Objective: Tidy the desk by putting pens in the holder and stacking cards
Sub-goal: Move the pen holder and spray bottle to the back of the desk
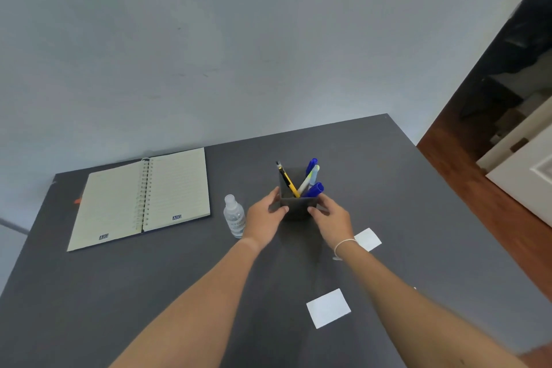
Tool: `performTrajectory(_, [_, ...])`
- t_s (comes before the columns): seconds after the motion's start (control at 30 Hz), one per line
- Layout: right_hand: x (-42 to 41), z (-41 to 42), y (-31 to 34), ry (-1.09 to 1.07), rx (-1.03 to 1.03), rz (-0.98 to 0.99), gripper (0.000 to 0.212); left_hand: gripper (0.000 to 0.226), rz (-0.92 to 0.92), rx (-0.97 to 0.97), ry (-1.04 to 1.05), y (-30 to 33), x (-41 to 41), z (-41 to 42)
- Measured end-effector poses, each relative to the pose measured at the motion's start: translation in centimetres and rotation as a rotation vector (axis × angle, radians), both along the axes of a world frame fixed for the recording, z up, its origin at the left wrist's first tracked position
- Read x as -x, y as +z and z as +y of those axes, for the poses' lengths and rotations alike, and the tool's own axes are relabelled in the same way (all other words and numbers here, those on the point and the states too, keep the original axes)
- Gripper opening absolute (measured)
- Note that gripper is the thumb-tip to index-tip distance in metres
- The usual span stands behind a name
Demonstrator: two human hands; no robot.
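A dark square pen holder (296, 208) stands upright near the middle of the grey desk (149, 293). Several pens lean inside it: a yellow and black one (287, 180), a blue marker (311, 165), a pale green pen (307, 179) and a blue cap (314, 189). My left hand (263, 218) grips the holder's left side, and my right hand (332, 220) grips its right side. One white card (328, 308) lies on the desk near me. A second white card (369, 238) lies just right of my right wrist, partly hidden by it.
An open spiral notebook (143, 199) lies at the far left of the desk. A small clear bottle (234, 216) stands just left of my left hand. The desk's right edge drops to a wooden floor (478, 188). A pale wall rises behind the desk.
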State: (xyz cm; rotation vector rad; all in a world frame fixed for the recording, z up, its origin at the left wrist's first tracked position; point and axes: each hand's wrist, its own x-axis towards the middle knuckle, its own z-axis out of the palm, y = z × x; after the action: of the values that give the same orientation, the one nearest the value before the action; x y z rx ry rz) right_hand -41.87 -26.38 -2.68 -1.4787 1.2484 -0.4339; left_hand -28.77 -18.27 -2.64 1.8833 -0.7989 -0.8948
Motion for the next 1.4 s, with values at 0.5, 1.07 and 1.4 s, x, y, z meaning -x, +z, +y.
performTrajectory(0.5, [-3.8, -12.3, 3.0, 0.16, 0.048, -0.055, 0.048, 0.058, 0.082, 0.06, 0.237, 1.8, -2.5, -10.7])
performTrajectory(1.07, [-8.1, -21.4, -1.6, 0.26, 0.036, -0.038, 0.051, 0.055, 0.148, 0.067, 0.334, -1.4, -5.7, -18.7])
performTrajectory(1.4, [-9.4, -22.8, -2.9, 0.262, 0.051, -0.074, 0.052, 0.055, 0.163, 0.086, 0.373, -1.8, -6.8, -20.0])
